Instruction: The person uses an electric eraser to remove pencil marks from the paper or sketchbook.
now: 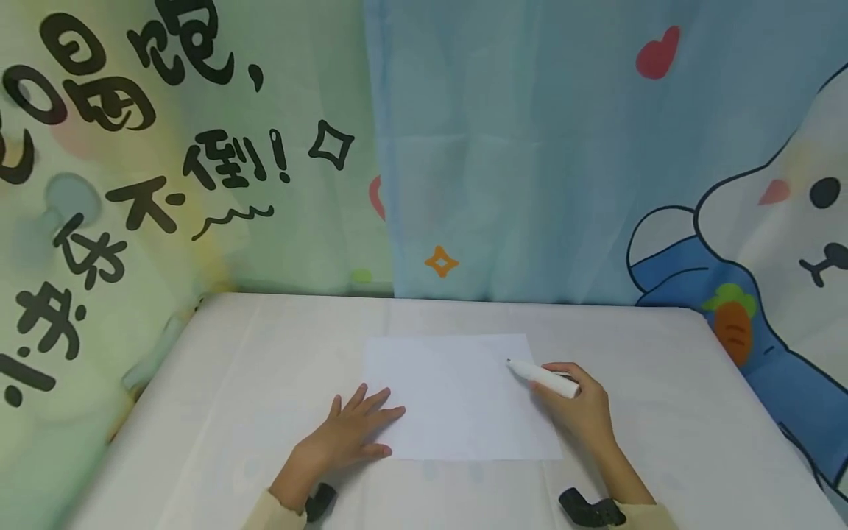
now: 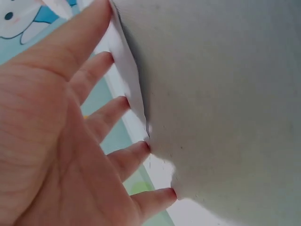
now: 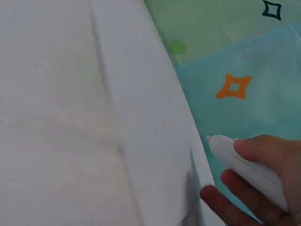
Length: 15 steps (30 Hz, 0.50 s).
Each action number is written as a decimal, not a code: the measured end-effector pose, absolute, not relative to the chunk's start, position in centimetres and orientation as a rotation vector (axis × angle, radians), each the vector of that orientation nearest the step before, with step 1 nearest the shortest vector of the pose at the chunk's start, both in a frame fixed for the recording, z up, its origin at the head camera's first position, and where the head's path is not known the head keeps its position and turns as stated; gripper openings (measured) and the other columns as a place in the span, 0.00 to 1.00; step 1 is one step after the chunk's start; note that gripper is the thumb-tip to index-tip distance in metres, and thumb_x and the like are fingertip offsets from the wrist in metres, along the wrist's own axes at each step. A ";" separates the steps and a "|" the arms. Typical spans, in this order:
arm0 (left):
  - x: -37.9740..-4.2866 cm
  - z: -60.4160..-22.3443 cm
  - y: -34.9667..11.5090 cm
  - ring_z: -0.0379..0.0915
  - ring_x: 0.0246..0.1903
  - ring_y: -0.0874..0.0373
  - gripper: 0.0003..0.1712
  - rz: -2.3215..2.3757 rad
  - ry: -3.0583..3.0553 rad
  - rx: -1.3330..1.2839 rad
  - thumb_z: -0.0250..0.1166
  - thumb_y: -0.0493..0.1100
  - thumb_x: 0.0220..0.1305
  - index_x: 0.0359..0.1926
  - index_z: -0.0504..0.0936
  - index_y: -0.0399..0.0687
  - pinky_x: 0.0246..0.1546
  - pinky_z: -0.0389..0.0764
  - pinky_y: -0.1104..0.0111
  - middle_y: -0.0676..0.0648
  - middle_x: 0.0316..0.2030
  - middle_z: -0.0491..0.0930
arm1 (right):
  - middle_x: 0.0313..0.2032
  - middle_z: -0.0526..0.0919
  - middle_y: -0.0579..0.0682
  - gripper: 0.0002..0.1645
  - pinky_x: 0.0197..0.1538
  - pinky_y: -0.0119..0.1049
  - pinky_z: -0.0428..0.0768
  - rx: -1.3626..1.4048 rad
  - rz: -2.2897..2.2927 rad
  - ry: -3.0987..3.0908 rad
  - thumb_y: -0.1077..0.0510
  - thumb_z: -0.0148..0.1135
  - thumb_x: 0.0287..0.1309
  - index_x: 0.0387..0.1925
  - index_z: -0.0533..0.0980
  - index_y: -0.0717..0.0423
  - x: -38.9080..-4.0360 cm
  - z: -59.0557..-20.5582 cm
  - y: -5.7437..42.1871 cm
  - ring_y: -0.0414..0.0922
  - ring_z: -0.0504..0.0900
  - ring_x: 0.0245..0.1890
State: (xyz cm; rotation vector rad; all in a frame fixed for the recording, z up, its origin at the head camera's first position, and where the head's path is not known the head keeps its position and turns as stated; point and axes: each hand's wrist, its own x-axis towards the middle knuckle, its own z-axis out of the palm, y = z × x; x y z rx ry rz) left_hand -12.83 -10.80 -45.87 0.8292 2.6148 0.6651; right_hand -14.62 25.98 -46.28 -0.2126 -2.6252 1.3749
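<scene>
A blank white sheet of paper (image 1: pixel 457 405) lies on the white tabletop in the head view. My left hand (image 1: pixel 354 427) rests at its left edge, fingers spread and straight, fingertips over the paper's lower left side. The left wrist view shows that hand (image 2: pixel 70 117) with its fingertips along the paper's edge. With thumb and fingers, my right hand (image 1: pixel 583 412) grips a thick white marker (image 1: pixel 539 377) over the sheet's right side. Its small dark tip points up and left, away from me. In the right wrist view the marker (image 3: pixel 247 169) lies between thumb and fingers.
White cloth covers the table (image 1: pixel 265 353). Behind it hang a green printed curtain (image 1: pixel 318 228) with dark lettering and a blue curtain (image 1: pixel 530 184) with a cartoon animal at the right. Dark straps (image 1: pixel 589 509) sit at both wrists, below beige sleeves (image 1: pixel 274 513).
</scene>
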 end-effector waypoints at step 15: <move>-15.2 -46.4 -10.3 0.73 0.58 0.40 0.23 0.508 2.893 0.878 0.67 0.51 0.63 0.55 0.80 0.45 0.54 0.74 0.43 0.41 0.55 0.78 | 0.49 0.77 0.68 0.27 0.48 0.56 0.67 0.021 0.991 -2.811 0.53 0.72 0.54 0.51 0.79 0.67 -13.7 -48.4 26.9 0.64 0.73 0.50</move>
